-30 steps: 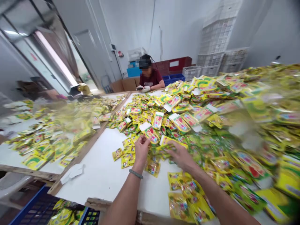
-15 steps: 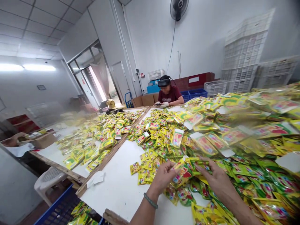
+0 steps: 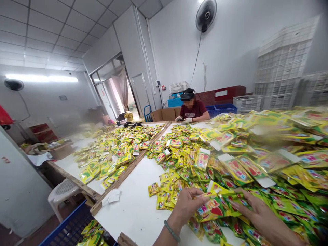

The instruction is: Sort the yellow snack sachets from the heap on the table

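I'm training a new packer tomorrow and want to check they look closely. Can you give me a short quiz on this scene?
1. True or false: the left hand grips a yellow-green packet at the near edge of the pile.
2. What runs between the white table and the neighbouring one? A) a wooden strip B) a rope C) a metal rail
3. Where is the fan mounted?

Key: 1 true. 2 A. 3 High on the far wall, above the seated co-worker.
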A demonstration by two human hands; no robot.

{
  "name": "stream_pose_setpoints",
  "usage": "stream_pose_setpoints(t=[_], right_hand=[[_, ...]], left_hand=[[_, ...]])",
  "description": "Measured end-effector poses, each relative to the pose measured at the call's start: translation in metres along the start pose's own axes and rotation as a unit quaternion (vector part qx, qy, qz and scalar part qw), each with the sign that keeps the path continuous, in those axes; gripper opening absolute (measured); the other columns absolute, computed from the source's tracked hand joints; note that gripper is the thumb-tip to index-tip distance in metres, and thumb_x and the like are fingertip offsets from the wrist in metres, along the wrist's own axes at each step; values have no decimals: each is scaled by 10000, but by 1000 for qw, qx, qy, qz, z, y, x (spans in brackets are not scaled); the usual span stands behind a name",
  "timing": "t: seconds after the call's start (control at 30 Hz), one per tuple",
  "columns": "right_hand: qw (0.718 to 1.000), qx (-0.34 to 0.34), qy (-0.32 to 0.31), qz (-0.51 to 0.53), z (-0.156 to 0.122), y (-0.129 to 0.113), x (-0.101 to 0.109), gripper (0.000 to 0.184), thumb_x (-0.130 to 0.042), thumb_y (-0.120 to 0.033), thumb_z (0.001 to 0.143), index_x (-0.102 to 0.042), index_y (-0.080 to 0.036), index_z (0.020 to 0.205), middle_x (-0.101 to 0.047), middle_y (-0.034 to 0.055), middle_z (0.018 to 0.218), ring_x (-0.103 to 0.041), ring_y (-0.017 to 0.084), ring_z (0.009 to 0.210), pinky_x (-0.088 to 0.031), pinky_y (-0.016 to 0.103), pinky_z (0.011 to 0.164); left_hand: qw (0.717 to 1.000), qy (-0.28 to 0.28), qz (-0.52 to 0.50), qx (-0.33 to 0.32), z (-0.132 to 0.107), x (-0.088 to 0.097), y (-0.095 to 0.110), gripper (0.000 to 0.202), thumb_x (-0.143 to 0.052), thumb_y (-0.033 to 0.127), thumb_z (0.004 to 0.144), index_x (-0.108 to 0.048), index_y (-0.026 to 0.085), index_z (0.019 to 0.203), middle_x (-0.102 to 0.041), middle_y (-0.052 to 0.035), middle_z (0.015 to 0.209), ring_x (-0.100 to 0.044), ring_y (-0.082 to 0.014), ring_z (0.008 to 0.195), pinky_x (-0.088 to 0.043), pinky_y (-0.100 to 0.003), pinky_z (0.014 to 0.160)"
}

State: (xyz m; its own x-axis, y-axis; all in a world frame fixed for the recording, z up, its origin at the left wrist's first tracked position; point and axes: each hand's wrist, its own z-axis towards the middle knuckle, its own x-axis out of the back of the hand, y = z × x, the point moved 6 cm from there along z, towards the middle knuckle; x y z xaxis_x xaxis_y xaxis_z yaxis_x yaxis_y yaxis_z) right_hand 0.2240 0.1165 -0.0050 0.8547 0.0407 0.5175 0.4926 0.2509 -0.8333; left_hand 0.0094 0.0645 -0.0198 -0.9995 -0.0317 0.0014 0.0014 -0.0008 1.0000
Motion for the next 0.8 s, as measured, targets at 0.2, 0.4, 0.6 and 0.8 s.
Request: stream_pose_setpoints(t=[0.2,0.4,0.6,0.8], right_hand=[[999,-27,-6,38,5,8,6,307,-635,-561,666,-707,-340,867,-752,109,949,-691,377,919,-568,496,784],[999,1,-41,9,-9,-28,3,316,-586,-433,774,-649,-214,993,-722,91,1033,-657,280,998,-511,409,879],[994,-31,-102,1,-13,-25,-2,258,-602,-377,809,-628,-194,989,-693,74,1000,-629,236,934,-472,366,850],[970,-22,-164,178,-13,-26,-6,322,-687,-455,758,-624,-196,939,-688,26,907,-620,197,860,-484,316,768]], left_hand=[[1000,-1,-21,-7,3,3,-2,458,-761,553,680,-748,109,793,-643,-30,675,-516,-124,621,-399,-258,637],[998,-13,-49,26,1,2,4,438,-816,530,623,-736,137,799,-703,-25,716,-595,-146,649,-464,-257,660],[988,-51,-107,99,1,-3,-9,419,-869,445,600,-745,130,846,-747,-44,760,-652,-145,660,-508,-251,668],[988,-49,-109,97,0,-6,-13,440,-862,453,616,-743,129,890,-753,-48,767,-665,-141,644,-523,-245,652]])
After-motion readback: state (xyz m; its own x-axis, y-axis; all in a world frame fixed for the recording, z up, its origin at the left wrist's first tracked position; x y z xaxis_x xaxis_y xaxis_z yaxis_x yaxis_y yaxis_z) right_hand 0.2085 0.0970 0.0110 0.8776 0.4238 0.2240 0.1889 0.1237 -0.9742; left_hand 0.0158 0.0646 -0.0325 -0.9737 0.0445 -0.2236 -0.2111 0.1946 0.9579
